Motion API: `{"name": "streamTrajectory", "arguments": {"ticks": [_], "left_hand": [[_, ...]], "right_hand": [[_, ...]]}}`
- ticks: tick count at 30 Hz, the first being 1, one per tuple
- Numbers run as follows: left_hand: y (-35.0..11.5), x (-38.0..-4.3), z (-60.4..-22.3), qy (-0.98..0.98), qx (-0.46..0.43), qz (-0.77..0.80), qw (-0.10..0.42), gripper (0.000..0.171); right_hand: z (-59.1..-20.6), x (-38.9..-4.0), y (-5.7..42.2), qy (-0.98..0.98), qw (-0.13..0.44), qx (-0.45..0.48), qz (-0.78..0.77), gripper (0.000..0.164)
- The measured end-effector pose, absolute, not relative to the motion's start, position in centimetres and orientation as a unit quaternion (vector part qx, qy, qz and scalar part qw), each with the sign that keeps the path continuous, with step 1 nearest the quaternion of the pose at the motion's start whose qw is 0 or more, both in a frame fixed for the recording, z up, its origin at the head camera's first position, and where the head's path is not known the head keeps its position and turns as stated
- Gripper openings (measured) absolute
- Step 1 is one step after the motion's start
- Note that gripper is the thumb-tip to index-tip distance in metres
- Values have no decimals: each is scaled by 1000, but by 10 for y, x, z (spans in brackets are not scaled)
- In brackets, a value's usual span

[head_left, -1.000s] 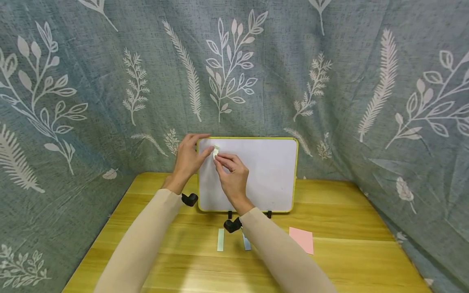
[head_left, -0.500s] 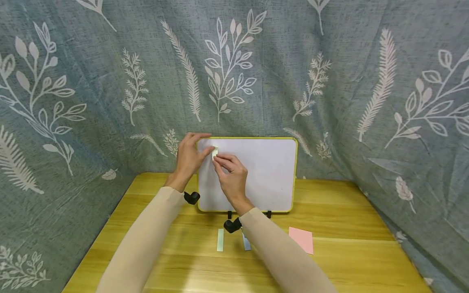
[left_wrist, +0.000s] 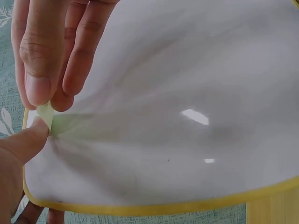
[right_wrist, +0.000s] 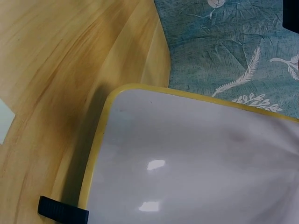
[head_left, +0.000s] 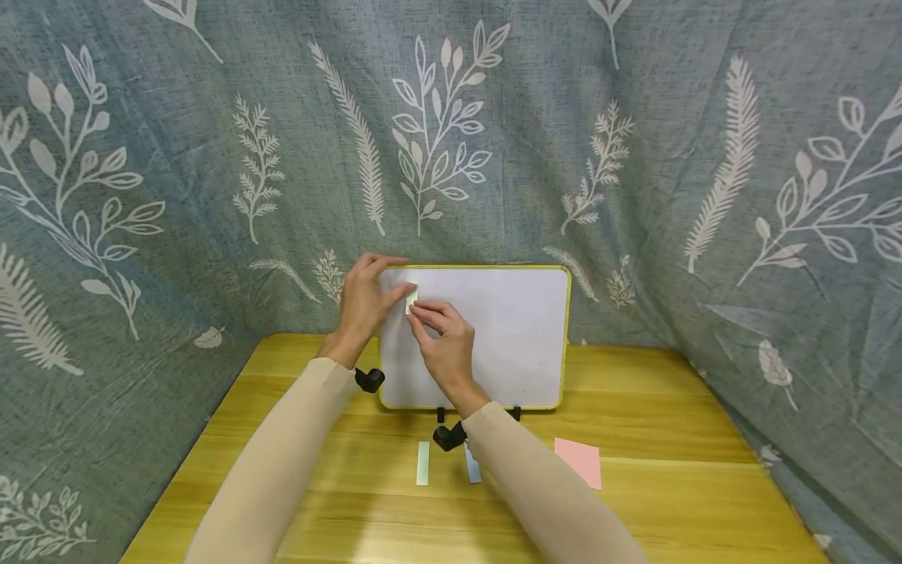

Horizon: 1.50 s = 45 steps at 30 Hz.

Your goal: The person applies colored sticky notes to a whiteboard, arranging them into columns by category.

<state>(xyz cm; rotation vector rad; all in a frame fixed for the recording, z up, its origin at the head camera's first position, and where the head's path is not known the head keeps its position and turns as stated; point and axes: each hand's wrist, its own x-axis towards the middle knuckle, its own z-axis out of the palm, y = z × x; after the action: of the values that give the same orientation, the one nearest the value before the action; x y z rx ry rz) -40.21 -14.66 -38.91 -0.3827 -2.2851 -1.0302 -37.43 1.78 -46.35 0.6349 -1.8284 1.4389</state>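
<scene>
A whiteboard (head_left: 517, 337) with a yellow rim stands upright at the back of the table. My left hand (head_left: 362, 305) grips its upper left corner, fingers over the top edge and thumb on the front side. Between finger and thumb, my right hand (head_left: 449, 345) pinches a small pale green paper strip (head_left: 413, 296) in front of the board. In the left wrist view, the left thumb touches the same strip (left_wrist: 49, 116) close to the right fingertips, which hide part of it. The right wrist view shows mostly bare board.
On the wooden table (head_left: 669, 439) lie a light green strip (head_left: 423, 464), a blue strip (head_left: 473, 464) partly behind the right sleeve, and a pink paper sheet (head_left: 579, 463). Black feet (head_left: 441, 414) hold the board's lower edge. A patterned curtain (head_left: 493, 172) hangs close behind.
The paper strip, bent at its top a second ago, now looks straighter and sits slightly lower. The right hand has shifted a little down and left with it; the left hand is nearly still.
</scene>
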Motion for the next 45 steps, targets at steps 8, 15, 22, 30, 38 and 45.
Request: {"name": "streamTrajectory", "arguments": {"ticks": [8, 15, 22, 30, 38, 45], "left_hand": [[-145, -405, -391, -861, -147, -380, 306, 46], [-144, -408, -392, -854, -152, -382, 319, 45], [-142, -410, -390, -852, -151, -381, 326, 43], [-141, -413, -389, -854, -137, -385, 322, 39], [-139, -414, -387, -846, -130, -409, 317, 34], [-139, -415, -385, -839, -123, -435, 302, 28]], "right_hand": [[-467, -374, 20, -715, 367, 270, 530, 20], [-465, -373, 23, -725, 363, 282, 513, 21], [-464, -373, 26, -732, 370, 291, 493, 21], [-465, -374, 26, -743, 365, 286, 483, 21], [-464, -373, 27, -745, 359, 287, 483, 21], [-465, -371, 28, -748, 354, 287, 483, 21]]}}
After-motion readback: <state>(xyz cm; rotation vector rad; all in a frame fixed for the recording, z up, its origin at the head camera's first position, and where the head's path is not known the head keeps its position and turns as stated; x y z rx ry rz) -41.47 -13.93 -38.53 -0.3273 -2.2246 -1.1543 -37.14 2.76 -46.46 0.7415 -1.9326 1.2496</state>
